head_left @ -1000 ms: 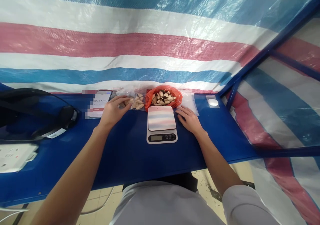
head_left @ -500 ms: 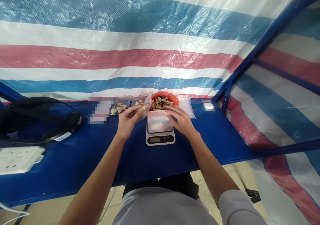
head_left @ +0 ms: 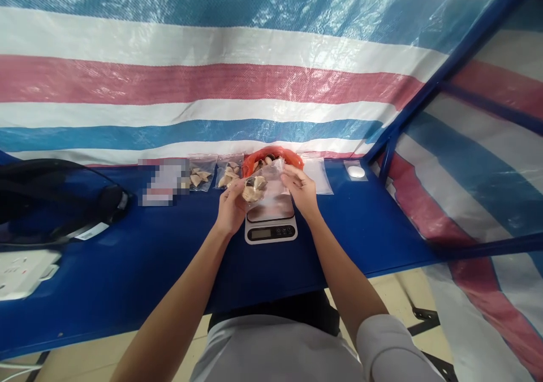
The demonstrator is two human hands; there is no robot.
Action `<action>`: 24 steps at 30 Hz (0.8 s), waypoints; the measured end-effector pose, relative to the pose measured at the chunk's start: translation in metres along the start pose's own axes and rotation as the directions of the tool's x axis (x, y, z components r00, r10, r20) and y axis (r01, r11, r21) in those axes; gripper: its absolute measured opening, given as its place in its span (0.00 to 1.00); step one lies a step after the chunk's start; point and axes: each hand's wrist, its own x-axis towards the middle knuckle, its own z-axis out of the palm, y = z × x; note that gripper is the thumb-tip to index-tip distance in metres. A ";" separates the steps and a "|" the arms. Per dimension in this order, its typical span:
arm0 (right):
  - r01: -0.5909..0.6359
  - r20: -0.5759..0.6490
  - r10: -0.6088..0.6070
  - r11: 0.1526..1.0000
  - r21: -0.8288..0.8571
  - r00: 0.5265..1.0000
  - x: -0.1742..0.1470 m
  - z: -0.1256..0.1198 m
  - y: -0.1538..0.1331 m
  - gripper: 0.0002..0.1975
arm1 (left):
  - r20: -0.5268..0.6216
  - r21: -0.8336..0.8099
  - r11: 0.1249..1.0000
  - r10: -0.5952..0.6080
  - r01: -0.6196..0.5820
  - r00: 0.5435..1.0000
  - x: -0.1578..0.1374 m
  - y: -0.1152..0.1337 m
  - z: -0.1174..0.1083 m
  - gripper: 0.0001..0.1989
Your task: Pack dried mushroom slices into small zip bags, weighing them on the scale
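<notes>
A clear zip bag (head_left: 255, 189) with several tan, wedge-shaped pieces inside is stretched between my two hands, above the scale. My left hand (head_left: 232, 204) pinches its lower left end, by the pieces. At the upper right, the fingers of my right hand (head_left: 300, 187) are closed on the bag's opening edge. Below sits the white kitchen scale (head_left: 271, 234), its plate partly covered by the bag. Just behind, a red bag (head_left: 292, 157) holds more of the brownish pieces, mostly hidden by the clear bag.
Two filled zip bags, one left (head_left: 200, 175) and one nearer (head_left: 229, 174), lie behind my left hand. Flat clear bags (head_left: 319, 176) lie right of the red bag, then a white round item (head_left: 356, 171). A black headset (head_left: 114, 201) and a power strip (head_left: 25, 273) stand left.
My left hand has brought the clear bag rightward over the scale. My right hand has left the red bag's edge and now grips the clear bag's upper end.
</notes>
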 end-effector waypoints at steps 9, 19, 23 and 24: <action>-0.170 -0.039 0.176 0.978 0.125 0.984 -0.004 -0.003 -0.004 0.20 | -0.072 0.196 0.977 0.102 -0.086 0.992 0.002 0.002 -0.012 0.21; -0.281 0.088 0.270 0.946 0.162 0.959 0.001 0.000 -0.022 0.21 | 0.182 0.825 0.375 0.533 -0.423 0.827 -0.007 0.038 -0.011 0.15; -0.277 0.145 0.259 0.954 0.119 0.955 0.004 0.004 -0.034 0.20 | 0.416 0.826 0.190 0.432 -0.531 0.801 -0.006 0.048 0.009 0.14; -0.284 0.161 0.265 0.952 0.112 0.951 0.005 0.004 -0.037 0.19 | 0.442 0.820 0.199 0.378 -0.537 0.814 -0.004 0.048 0.013 0.15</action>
